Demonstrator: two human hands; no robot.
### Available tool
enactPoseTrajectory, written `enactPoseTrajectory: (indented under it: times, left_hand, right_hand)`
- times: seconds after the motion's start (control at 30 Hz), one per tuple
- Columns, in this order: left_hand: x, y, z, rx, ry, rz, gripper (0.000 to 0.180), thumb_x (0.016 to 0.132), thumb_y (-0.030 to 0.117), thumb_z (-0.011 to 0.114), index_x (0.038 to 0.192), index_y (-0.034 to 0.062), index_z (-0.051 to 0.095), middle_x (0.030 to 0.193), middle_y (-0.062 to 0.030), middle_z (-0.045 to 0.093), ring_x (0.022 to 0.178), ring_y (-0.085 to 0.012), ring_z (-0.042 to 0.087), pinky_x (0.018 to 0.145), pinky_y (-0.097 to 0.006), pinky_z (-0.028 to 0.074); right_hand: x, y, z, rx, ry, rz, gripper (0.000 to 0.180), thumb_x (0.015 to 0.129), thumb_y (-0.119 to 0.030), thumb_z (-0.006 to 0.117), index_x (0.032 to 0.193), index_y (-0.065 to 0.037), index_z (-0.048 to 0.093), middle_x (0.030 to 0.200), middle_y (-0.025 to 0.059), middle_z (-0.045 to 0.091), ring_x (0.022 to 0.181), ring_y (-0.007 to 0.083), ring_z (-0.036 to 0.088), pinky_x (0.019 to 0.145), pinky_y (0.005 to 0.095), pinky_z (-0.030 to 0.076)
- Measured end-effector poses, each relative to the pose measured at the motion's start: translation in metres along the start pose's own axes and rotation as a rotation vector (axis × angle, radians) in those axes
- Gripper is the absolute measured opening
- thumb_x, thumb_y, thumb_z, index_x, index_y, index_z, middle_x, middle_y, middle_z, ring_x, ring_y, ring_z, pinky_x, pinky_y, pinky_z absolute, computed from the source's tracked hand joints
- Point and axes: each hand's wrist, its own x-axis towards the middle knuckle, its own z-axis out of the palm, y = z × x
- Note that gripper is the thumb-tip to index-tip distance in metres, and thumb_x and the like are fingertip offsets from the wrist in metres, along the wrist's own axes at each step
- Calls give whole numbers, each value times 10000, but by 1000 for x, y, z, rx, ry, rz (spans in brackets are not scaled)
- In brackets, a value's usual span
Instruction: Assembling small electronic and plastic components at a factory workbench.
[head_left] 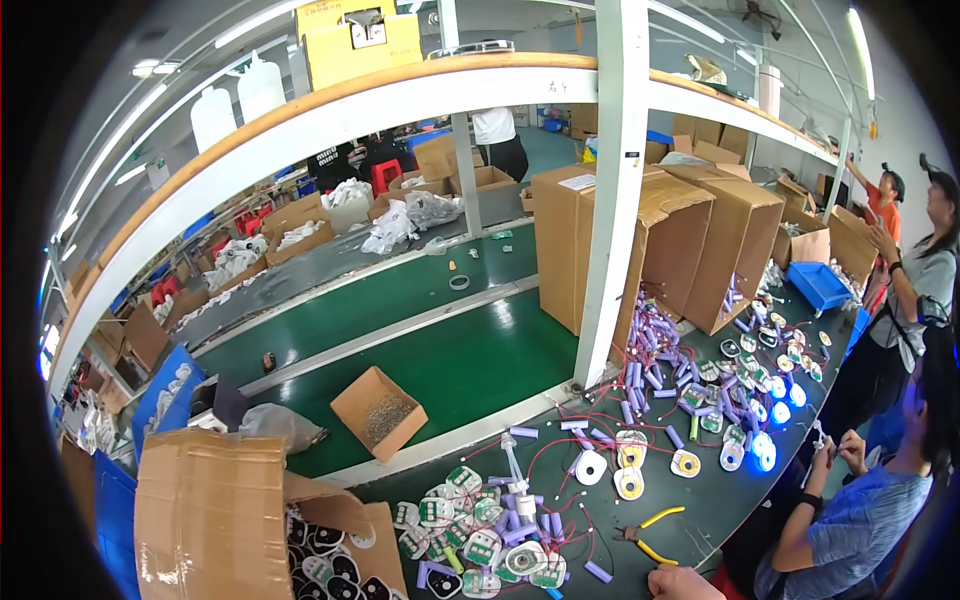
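Only the top of my right hand (684, 584) shows at the lower edge, so its fingers are hidden. It lies just below a pair of yellow-handled pliers (648, 536) on the dark workbench (700, 500). My left hand is out of the picture. To the left of the pliers lies a heap of small white and green round modules (470, 540) with purple cylindrical cells and red wires. Rolls of white tape (591, 467) and yellow-cored tape (629, 483) sit just beyond.
An open cardboard box (215, 515) of round parts stands at the lower left. Tall cartons (700, 245) spill purple cells (650, 350) by a white post (607, 200). A green conveyor (450, 360) carries a small box of screws (379, 412). A seated person in blue (850, 520) works at the right, with lit blue modules (765, 450) nearby.
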Motion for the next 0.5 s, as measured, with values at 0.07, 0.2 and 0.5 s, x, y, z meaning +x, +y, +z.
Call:
enactPoseTrajectory:
  times: [0.07,0.2,0.5]
  left_hand:
    - [10,14,4,-40,-15,41,781,807,399,596,1383,66,187,1350,-268,305,1081,-422,463,913,-504,368]
    - [18,42,4,-126,-23,113,749,815,389,590,1372,59,212,1338,-265,325,1082,-413,468,913,-488,371]
    - [-2,79,-54,-208,19,259,681,834,367,578,1347,42,271,1309,-259,369,1085,-391,478,913,-453,378]
  right_hand:
    - [1,0,-3,15,-24,23,232,604,-138,669,701,-46,478,690,170,495,630,349,528,566,418,424]
    - [1,-3,-7,123,-47,47,227,592,-112,679,675,-43,479,704,175,493,642,362,523,573,425,420]
    - [-7,19,15,30,-27,13,288,525,-139,736,647,-51,491,672,154,512,688,349,535,592,413,421]
